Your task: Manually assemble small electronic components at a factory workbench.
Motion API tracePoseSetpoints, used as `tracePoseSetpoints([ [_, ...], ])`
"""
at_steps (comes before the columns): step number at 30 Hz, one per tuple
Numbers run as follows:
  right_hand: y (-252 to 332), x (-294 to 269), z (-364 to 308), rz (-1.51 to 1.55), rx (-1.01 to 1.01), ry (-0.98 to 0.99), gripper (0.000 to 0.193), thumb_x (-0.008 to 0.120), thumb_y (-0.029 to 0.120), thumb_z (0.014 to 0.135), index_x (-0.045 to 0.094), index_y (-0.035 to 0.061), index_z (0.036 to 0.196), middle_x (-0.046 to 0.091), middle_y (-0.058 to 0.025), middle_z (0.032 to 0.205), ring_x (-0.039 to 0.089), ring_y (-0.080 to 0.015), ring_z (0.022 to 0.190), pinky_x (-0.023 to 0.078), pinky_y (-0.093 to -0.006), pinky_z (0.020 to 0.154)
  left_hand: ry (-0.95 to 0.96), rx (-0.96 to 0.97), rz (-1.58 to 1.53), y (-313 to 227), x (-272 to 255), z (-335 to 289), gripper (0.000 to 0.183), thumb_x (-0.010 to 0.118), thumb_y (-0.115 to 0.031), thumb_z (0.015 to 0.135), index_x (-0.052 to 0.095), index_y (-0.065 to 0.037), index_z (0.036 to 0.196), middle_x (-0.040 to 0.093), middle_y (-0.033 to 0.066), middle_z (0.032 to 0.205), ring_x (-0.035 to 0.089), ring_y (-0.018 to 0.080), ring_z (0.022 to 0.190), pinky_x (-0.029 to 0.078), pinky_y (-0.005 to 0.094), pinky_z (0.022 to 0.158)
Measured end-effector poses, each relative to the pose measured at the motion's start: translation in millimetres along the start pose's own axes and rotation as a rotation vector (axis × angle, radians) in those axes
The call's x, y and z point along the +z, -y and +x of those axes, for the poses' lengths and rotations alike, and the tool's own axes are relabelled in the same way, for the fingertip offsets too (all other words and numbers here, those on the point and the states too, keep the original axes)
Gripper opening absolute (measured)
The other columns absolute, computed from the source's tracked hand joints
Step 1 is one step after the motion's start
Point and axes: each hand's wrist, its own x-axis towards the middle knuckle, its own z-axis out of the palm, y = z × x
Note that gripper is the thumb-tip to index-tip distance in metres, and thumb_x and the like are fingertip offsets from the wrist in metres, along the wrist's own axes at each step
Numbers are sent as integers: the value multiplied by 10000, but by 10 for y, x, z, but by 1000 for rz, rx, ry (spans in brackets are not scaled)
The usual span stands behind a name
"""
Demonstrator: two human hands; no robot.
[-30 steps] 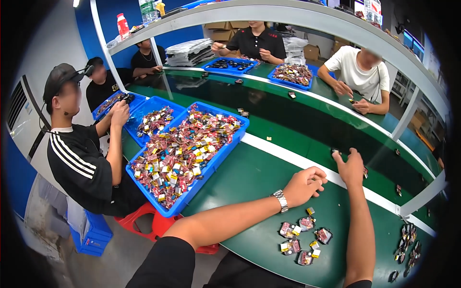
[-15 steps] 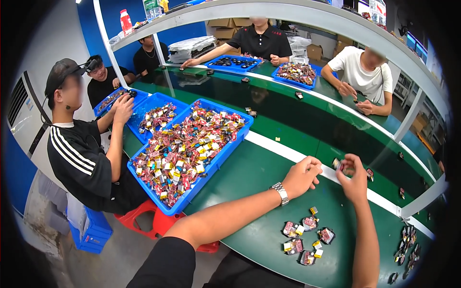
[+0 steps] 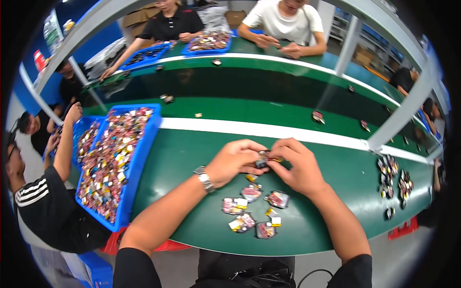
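Both hands meet over the green work surface, fingers pinched round a small black electronic module [image 3: 262, 159]. My left hand [image 3: 236, 162], with a metal watch on its wrist, grips the module from one side. My right hand [image 3: 298, 167] pinches its other side, and the fingertips hide part of it. Just below the hands lies a loose group of similar modules, dark shells with reddish circuit boards, such as one black-edged module [image 3: 277, 199]. Among them are small white-and-yellow battery-like blocks [image 3: 275, 221].
A blue tray [image 3: 154, 126] heaped with small boards and blocks stands at the left. Beyond a white strip [image 3: 206, 126] runs a green conveyor [image 3: 269, 109] carrying scattered modules. More modules [image 3: 387, 175] lie in rows at right. A metal post [image 3: 394, 115] rises there. Co-workers sit left and opposite.
The view has swung to the right. My hands, apart before with a small item in the right, have come together, and both now hold the module.
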Motion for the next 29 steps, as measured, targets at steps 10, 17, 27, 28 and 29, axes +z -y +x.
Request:
tracePoseSetpoints([
  [10, -13, -17, -31, -6, -16, -28, 187, 723, 12, 737, 606, 45, 880, 584, -80, 923, 599, -273, 870, 511, -378, 737, 59, 8, 207, -173, 91, -86, 531, 524, 7, 915, 399, -33, 1429, 621, 141, 1243, 645, 160, 1033, 549, 300, 892],
  [17, -84, 48, -45, -158, -165, -66, 129, 690, 34, 755, 592, 42, 839, 578, -73, 888, 583, -256, 818, 498, -372, 702, 79, 113, 411, -172, 116, -86, 464, 487, 71, 896, 507, -9, 1352, 599, 115, 1238, 615, 123, 1033, 531, 270, 885],
  [27, 0, 102, -53, -121, -126, -40, 171, 695, 62, 759, 585, 53, 890, 586, -78, 931, 574, -262, 855, 499, -372, 731, 60, 119, 83, -59, 57, -43, 407, 526, 65, 905, 428, -30, 1288, 549, 116, 1244, 610, 168, 1068, 554, 320, 913],
  [28, -14, 111, -57, -121, -126, -41, 171, 695, 62, 759, 585, 53, 890, 586, -78, 931, 574, -262, 855, 499, -372, 731, 51, 115, 103, -65, 68, -42, 400, 531, 61, 905, 430, -34, 1280, 550, 116, 1236, 609, 173, 1071, 554, 319, 910],
  [29, -29, 116, -63, -91, -73, -23, 193, 698, 68, 764, 598, 66, 928, 591, -83, 956, 575, -272, 857, 499, -365, 748, 51, 115, 104, -67, 68, -41, 400, 531, 61, 905, 430, -34, 1280, 550, 116, 1236, 609, 173, 1071, 554, 319, 910],
])
